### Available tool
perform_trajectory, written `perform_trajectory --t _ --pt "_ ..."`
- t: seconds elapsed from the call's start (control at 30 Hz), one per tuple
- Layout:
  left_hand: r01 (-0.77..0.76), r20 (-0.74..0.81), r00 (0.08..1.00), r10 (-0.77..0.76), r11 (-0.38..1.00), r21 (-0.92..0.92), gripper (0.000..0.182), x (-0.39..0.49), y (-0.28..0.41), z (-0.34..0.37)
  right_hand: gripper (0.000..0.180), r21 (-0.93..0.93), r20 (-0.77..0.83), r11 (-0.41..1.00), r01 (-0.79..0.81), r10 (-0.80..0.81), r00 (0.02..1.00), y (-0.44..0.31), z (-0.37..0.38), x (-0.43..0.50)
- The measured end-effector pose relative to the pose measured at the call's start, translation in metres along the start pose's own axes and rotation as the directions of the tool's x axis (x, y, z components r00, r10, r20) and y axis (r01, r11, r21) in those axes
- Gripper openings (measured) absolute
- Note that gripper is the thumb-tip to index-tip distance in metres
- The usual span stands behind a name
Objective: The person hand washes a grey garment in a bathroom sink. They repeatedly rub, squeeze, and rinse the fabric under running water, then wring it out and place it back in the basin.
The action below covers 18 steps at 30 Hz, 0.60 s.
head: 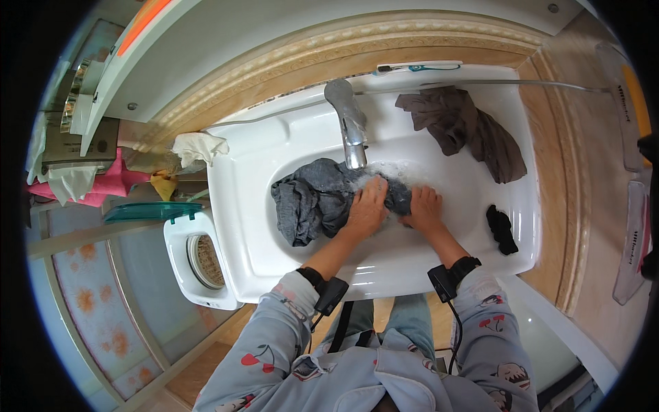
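A wet dark grey cloth garment (316, 198) lies bunched in the white sink basin (458, 206), its right end stretched beneath the chrome faucet (350, 123). Water splashes there in foamy bubbles. My left hand (368, 206) presses on the garment just below the spout, fingers partly hidden by the splash. My right hand (425, 208) grips the garment's right end, fingers curled over it. Whether the left fingers close on the fabric is hard to tell. A brown cloth (463, 123) lies crumpled on the sink's back right, and a small black cloth (500, 230) lies on its right side.
A toothbrush (422, 67) rests behind the faucet. A thin grey hose (515, 82) crosses the back edge. A white cloth (200, 148) hangs at the back left corner. Left of the sink stands a small white washing machine (177, 273) with its green lid (149, 211) raised.
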State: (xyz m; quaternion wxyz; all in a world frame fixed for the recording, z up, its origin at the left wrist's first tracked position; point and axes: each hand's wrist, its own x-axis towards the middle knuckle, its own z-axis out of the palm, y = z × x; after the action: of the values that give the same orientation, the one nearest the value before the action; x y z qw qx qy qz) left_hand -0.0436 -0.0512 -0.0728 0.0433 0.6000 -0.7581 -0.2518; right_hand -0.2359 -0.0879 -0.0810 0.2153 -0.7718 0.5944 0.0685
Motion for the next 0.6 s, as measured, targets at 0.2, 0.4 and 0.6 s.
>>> perform_trajectory --t 0.2,0.4,0.6 --pt "-0.060 0.234 0.972 0.039 0.995 0.083 0.064 -0.004 -0.013 0.024 0.043 0.420 -0.096 0.905 -0.066 0.117 0.988 0.053 -0.023 0.012" --pt "0.410 0.327 0.818 -0.473 0.080 -0.909 0.047 0.013 0.005 0.020 0.041 0.896 -0.196 0.429 0.114 0.152 0.969 0.017 -0.008 0.020" --pt "0.339 0.498 0.813 -0.300 -0.452 -0.825 0.056 0.013 -0.028 0.004 0.035 0.777 -0.283 0.579 0.247 -0.029 0.959 -0.108 -0.003 -0.042"
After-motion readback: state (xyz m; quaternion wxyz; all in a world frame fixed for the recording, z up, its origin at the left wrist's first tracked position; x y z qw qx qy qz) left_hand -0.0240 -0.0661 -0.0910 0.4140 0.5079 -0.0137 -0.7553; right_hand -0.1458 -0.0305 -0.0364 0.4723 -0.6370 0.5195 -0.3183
